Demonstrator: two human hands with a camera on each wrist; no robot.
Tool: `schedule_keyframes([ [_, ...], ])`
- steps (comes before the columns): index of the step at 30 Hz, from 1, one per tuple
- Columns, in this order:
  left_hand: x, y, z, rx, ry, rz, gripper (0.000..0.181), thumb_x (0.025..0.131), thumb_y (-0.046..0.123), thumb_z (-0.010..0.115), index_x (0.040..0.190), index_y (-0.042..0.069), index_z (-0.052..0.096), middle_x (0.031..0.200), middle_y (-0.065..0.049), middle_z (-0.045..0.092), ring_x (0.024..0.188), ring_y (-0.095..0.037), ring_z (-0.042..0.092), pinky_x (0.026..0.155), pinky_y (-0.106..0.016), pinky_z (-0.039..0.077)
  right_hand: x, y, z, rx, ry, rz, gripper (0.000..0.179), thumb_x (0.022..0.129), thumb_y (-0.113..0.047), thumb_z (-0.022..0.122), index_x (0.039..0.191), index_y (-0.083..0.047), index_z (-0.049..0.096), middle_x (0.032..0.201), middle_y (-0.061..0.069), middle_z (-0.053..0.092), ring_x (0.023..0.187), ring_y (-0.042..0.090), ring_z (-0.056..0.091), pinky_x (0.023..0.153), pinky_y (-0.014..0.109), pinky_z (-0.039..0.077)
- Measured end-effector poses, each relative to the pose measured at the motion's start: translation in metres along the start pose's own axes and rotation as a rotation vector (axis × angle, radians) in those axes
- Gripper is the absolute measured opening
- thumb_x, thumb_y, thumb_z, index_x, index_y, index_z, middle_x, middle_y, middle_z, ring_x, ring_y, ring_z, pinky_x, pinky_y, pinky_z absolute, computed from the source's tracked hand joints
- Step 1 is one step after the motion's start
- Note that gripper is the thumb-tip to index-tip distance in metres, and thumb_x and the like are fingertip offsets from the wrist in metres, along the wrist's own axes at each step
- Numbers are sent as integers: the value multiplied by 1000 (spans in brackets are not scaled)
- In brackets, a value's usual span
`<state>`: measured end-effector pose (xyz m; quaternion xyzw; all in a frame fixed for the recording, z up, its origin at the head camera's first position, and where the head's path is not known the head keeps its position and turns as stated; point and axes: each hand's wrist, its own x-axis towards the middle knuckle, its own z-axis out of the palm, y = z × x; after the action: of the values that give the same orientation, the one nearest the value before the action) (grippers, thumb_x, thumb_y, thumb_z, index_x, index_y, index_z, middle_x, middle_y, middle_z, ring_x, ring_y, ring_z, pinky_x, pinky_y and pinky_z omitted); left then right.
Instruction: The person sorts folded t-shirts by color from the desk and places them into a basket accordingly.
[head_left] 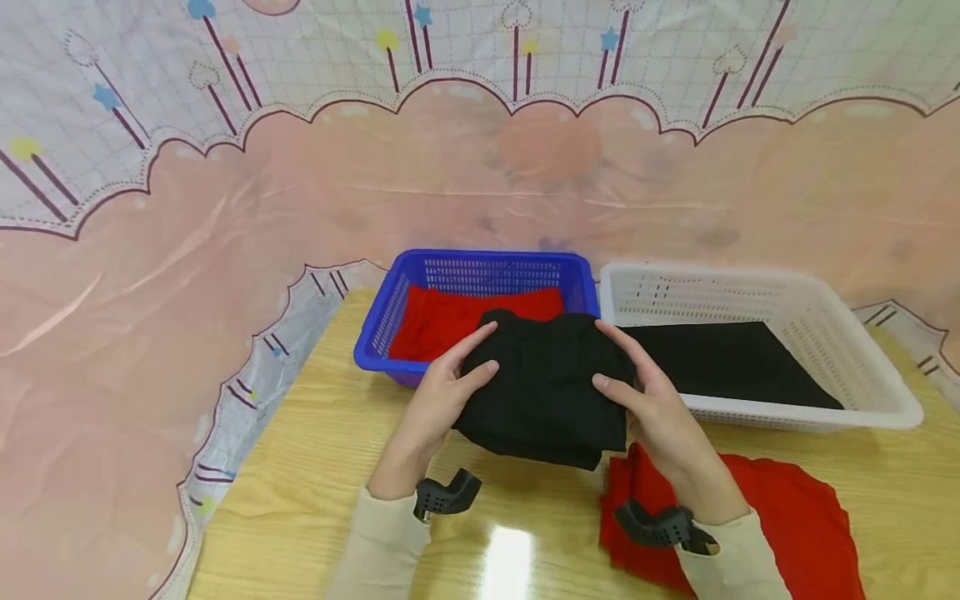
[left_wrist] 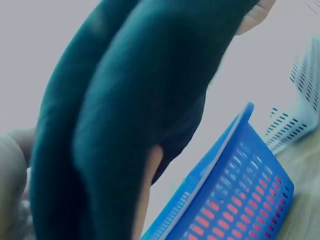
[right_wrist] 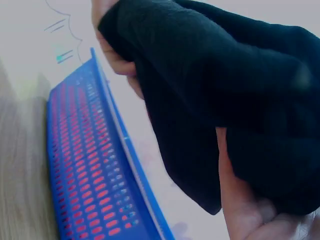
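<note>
A folded black cloth (head_left: 543,387) is held up above the table between both hands, in front of the baskets. My left hand (head_left: 442,396) grips its left edge, thumb on top and the other fingers partly behind it. On the opposite edge my right hand (head_left: 652,400) pinches the fabric in the same way. Red cloth (head_left: 438,321) lies inside the blue basket (head_left: 371,329), partly hidden by the black one. Another black cloth (head_left: 720,358) lies flat in the white basket (head_left: 873,358). Both wrist views show the held cloth (left_wrist: 145,100) bulging in soft folds.
A red cloth pile (head_left: 787,517) lies on the wooden table (head_left: 300,483) at the front right, partly under my right forearm. The two baskets stand side by side at the back, against a patterned curtain (head_left: 450,183).
</note>
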<state>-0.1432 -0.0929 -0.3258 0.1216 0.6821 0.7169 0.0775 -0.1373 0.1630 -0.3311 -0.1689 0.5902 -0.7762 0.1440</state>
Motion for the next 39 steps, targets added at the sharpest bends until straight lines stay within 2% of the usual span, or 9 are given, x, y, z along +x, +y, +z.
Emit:
schedule_keyframes([
  [5,9,-1,4,-34,-34,7,46,90,15,53,134,20,42,133,0,43,116,-17,46,91,-30,41,0,-1,-11,41,-19,-22,52,95,-6,39,142,-21,21,122,10,47,91,18,60,73,34,51],
  [10,26,1,7,-2,-7,67,47,90,15,53,135,17,40,132,-1,44,113,-19,49,91,-32,42,4,-4,-18,69,29,-5,52,95,-10,40,142,-24,21,125,9,45,95,19,59,74,37,50],
  [13,33,2,8,-37,-12,80,47,91,12,51,136,16,38,129,-5,46,106,-22,54,86,-34,45,7,-4,-20,176,44,-30,53,96,-10,36,143,-24,16,131,8,38,100,17,56,77,34,49],
  [18,41,2,12,-79,-13,101,48,91,11,50,137,15,35,128,-7,47,103,-23,56,82,-35,47,10,2,-26,456,44,-88,49,98,-11,31,143,-21,14,135,3,35,103,13,53,83,26,46],
  [23,52,0,14,-54,18,166,49,91,9,50,137,13,35,130,-8,45,107,-22,54,83,-34,47,16,7,-32,606,-53,-62,34,99,-12,26,126,-8,45,117,3,52,96,15,54,81,27,46],
  [26,55,0,17,-22,62,208,47,91,7,49,136,12,37,131,-9,44,109,-22,52,84,-33,46,17,8,-32,566,-83,-18,33,99,-12,24,118,-5,50,112,4,54,95,16,54,82,27,46],
  [30,55,0,22,2,122,228,45,90,7,50,134,11,40,131,-8,45,110,-21,51,87,-33,45,18,8,-27,344,-13,68,33,97,-9,33,130,-9,33,122,6,45,102,17,52,85,30,45],
  [34,56,-1,22,7,163,223,44,90,7,51,133,10,42,130,-8,46,110,-21,50,87,-33,44,21,7,-23,155,57,121,52,92,-7,46,137,-12,21,134,8,32,110,21,46,88,33,42],
  [39,62,-11,20,-21,165,172,41,89,10,53,129,12,47,125,-7,50,106,-22,53,84,-33,46,22,9,-26,55,114,155,56,90,-10,50,137,-12,19,132,8,31,107,19,46,86,31,43],
])
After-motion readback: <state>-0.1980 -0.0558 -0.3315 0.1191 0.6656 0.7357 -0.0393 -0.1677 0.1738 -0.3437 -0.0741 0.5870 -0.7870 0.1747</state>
